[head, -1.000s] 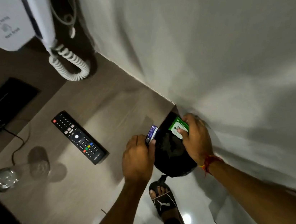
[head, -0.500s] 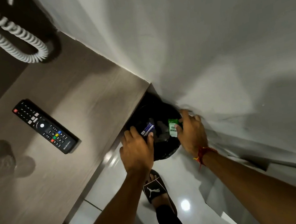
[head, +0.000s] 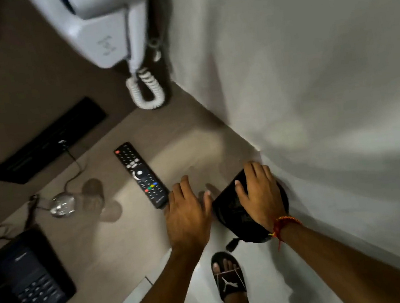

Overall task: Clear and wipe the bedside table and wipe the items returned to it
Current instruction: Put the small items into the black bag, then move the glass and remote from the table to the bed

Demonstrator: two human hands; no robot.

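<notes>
Nearest you, your sandalled foot (head: 228, 278) is standing on the glossy floor, cut off at the ankle by the bottom edge. Your right hand (head: 259, 194) is lying spread, fingers loose, on top of the black bin (head: 229, 211) wedged between the bedside table (head: 109, 244) and the white sheet (head: 312, 85) — its contents are too dark to make out. Your left hand (head: 186, 211) is hovering open and empty over the table's near right corner, just beside the remote (head: 142, 175). Further left, a black phone (head: 25, 278) is running off frame and a clear glass (head: 62, 204) is blurring into its shadow. Farthest, a white wall unit (head: 107, 36) is dangling a coiled cord (head: 146, 91).
</notes>
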